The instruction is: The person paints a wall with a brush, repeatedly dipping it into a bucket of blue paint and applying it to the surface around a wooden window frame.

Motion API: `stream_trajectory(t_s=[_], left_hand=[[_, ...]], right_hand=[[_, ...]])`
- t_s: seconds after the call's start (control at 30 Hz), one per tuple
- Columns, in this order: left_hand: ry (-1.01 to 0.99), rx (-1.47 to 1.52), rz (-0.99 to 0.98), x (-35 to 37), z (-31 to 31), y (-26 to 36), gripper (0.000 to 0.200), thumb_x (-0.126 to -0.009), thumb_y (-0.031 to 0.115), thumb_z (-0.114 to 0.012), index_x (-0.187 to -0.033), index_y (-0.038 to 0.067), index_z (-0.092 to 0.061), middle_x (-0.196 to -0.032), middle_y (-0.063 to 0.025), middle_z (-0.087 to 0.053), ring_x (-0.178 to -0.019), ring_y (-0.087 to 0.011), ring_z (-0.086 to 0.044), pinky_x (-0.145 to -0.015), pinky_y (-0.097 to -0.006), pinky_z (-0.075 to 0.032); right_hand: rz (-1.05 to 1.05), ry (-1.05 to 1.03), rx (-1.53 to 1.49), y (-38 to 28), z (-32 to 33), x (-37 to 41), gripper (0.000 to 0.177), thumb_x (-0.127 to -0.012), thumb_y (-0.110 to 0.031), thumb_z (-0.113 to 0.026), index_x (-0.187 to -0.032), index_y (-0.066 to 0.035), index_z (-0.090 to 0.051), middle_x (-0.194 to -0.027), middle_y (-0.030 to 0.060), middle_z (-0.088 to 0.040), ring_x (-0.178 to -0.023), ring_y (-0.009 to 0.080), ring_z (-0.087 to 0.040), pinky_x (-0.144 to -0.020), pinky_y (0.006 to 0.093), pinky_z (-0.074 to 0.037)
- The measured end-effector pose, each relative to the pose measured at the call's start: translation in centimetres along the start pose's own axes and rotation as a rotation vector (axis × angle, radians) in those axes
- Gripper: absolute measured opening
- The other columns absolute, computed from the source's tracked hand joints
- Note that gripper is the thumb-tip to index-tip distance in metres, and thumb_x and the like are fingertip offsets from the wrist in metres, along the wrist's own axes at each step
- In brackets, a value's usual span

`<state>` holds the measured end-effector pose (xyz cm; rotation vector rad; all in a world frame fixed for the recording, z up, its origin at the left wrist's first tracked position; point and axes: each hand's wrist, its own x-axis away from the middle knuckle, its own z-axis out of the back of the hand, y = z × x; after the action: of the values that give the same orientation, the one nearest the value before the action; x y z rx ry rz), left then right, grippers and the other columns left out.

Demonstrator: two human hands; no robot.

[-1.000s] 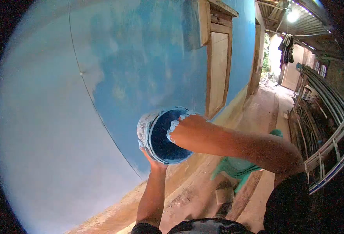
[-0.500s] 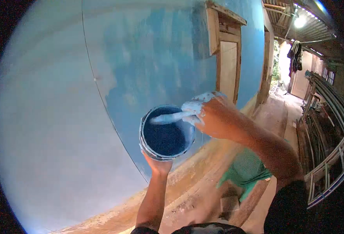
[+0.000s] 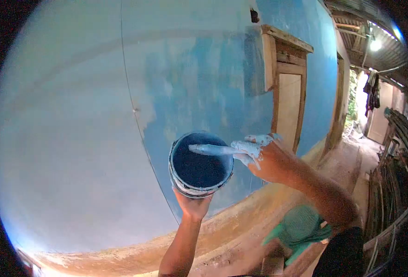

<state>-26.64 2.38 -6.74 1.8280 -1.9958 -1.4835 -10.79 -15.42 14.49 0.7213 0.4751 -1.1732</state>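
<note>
My left hand [image 3: 193, 203] holds a round paint bucket [image 3: 200, 165] from below, raised in front of the wall; dark blue paint fills its inside. My right hand [image 3: 265, 157], smeared with pale blue paint, grips a paint-coated brush [image 3: 213, 149] whose handle lies across the bucket's open top. The brush's bristle end is hard to make out. Behind the bucket stands a wall [image 3: 88, 120], pale blue on the left and a darker, patchy blue on the right.
A thin wire [image 3: 134, 111] runs down the wall. A wooden door frame [image 3: 288, 99] stands to the right, with a narrow passage beyond. Stacked poles and timber [image 3: 395, 161] line the far right. A green cloth [image 3: 301, 227] lies on the bare floor below.
My right hand has come up out of the bucket with the brush, which now lies across the rim. The view has swung left along the wall.
</note>
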Motion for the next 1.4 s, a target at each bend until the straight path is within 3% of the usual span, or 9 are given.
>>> stream_trajectory(t_s=[0.07, 0.33, 0.47, 0.87, 0.97, 1.03, 1.17, 1.23, 1.4], left_hand=[[0.004, 0.707, 0.348, 0.2, -3.2, 4.3, 0.058, -0.091, 0.046, -0.043, -0.140, 0.016, -0.035, -0.144, -0.0101, -0.036, -0.125, -0.0299, -0.044, -0.103, -0.0461, -0.041], [-0.103, 0.383, 0.024, 1.8, -5.6, 6.9, 0.063, -0.090, 0.047, -0.050, -0.140, 0.012, -0.034, -0.143, -0.0151, -0.037, -0.125, -0.0349, -0.044, -0.102, -0.0491, -0.042], [0.038, 0.581, 0.175, 1.6, -5.9, 7.9, 0.063, -0.091, 0.047, -0.048, -0.140, 0.010, -0.033, -0.143, -0.0192, -0.036, -0.126, -0.0372, -0.043, -0.101, -0.0520, -0.043], [-0.032, 0.693, 0.200, -0.5, -3.2, 11.0, 0.065, -0.092, 0.051, -0.042, -0.142, 0.012, -0.031, -0.145, -0.0177, -0.034, -0.128, -0.0416, -0.040, -0.103, -0.0573, -0.038], [-0.073, 0.687, 0.217, -2.1, -2.3, 12.4, 0.063, -0.093, 0.050, -0.041, -0.142, 0.012, -0.030, -0.146, -0.0177, -0.032, -0.130, -0.0412, -0.036, -0.103, -0.0572, -0.037], [-0.156, 0.643, 0.173, -2.9, -1.9, 13.1, 0.063, -0.093, 0.049, -0.040, -0.143, 0.012, -0.029, -0.146, -0.0177, -0.031, -0.131, -0.0409, -0.034, -0.104, -0.0574, -0.036], [-0.156, 0.679, 0.236, -4.5, 0.1, 14.8, 0.060, -0.095, 0.046, -0.035, -0.144, 0.012, -0.027, -0.148, -0.0178, -0.029, -0.135, -0.0397, -0.029, -0.107, -0.0571, -0.032], [-0.164, 0.685, 0.240, -4.9, 1.1, 15.8, 0.059, -0.095, 0.045, -0.034, -0.144, 0.012, -0.027, -0.148, -0.0178, -0.028, -0.136, -0.0395, -0.028, -0.107, -0.0568, -0.031], [-0.171, 0.714, 0.219, -5.8, 1.9, 16.1, 0.057, -0.096, 0.042, -0.036, -0.143, 0.011, -0.027, -0.148, -0.0183, -0.027, -0.136, -0.0397, -0.028, -0.107, -0.0564, -0.032]], right_hand=[[-0.003, -0.038, -0.015, 0.4, 0.5, -0.2, 0.026, -0.087, -0.023, -0.059, -0.109, -0.010, -0.059, -0.095, 0.0154, -0.066, -0.081, 0.0358, -0.065, -0.067, 0.0466, -0.054], [0.013, 0.109, -0.189, 0.0, 1.5, -1.3, 0.024, -0.081, -0.017, -0.067, -0.103, -0.007, -0.064, -0.085, 0.0127, -0.066, -0.078, 0.0332, -0.064, -0.065, 0.0443, -0.051], [0.036, 0.106, -0.170, -0.3, 1.4, -1.3, 0.024, -0.082, -0.016, -0.066, -0.104, -0.007, -0.064, -0.085, 0.0135, -0.066, -0.077, 0.0341, -0.065, -0.065, 0.0438, -0.052], [-0.003, 0.166, -0.145, -1.7, 1.0, -4.3, 0.030, -0.080, -0.012, -0.066, -0.110, -0.008, -0.061, -0.086, 0.0147, -0.066, -0.078, 0.0354, -0.064, -0.066, 0.0434, -0.052], [0.012, 0.120, -0.196, -1.9, 0.6, -6.0, 0.024, -0.085, -0.020, -0.061, -0.108, -0.010, -0.061, -0.088, 0.0156, -0.066, -0.077, 0.0372, -0.064, -0.066, 0.0489, -0.052], [-0.015, 0.317, -0.118, -2.4, 0.2, -7.1, 0.025, -0.085, -0.019, -0.060, -0.109, -0.010, -0.060, -0.091, 0.0163, -0.067, -0.077, 0.0379, -0.064, -0.067, 0.0491, -0.051], [-0.145, 0.311, -0.183, -2.7, 1.2, -11.6, 0.027, -0.086, -0.018, -0.059, -0.111, -0.009, -0.059, -0.091, 0.0178, -0.066, -0.079, 0.0380, -0.064, -0.068, 0.0493, -0.050], [-0.153, 0.555, 0.038, -1.6, -0.3, -14.6, 0.024, -0.086, -0.017, -0.057, -0.107, -0.005, -0.060, -0.089, 0.0198, -0.065, -0.076, 0.0382, -0.064, -0.068, 0.0496, -0.050], [-0.224, 0.565, 0.087, 0.2, -0.9, -22.7, 0.020, -0.086, -0.014, -0.054, -0.102, -0.002, -0.060, -0.089, 0.0212, -0.065, -0.076, 0.0389, -0.064, -0.068, 0.0491, -0.052]])
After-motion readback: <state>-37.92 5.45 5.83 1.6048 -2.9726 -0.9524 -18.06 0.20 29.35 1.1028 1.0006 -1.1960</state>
